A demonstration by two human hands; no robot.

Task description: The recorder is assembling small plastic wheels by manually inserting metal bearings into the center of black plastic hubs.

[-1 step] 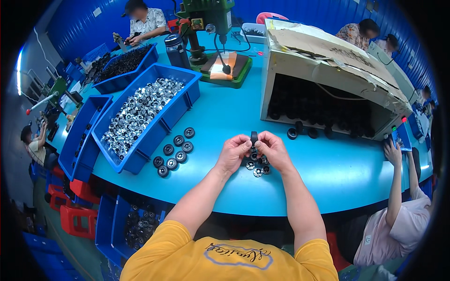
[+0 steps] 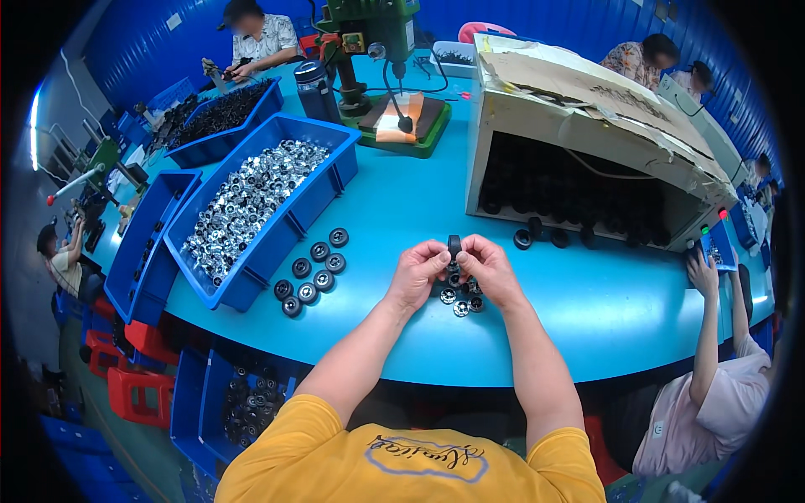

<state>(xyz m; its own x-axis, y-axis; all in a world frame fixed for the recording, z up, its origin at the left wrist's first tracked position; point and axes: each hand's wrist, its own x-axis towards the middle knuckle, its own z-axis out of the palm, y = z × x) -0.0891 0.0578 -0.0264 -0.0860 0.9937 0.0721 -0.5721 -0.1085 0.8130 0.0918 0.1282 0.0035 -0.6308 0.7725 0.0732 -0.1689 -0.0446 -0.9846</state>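
Both hands, left hand (image 2: 417, 272) and right hand (image 2: 489, 267), pinch one black wheel (image 2: 454, 246) between their fingers above small parts (image 2: 459, 298) on the tabletop (image 2: 402, 226), near a blue bin (image 2: 289, 222).

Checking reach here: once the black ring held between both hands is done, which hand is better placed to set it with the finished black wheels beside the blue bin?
Probably the left hand. The finished wheels lie on its side of the table, by the blue bin, while the right hand would have to cross over. Both hands pinch the black ring.
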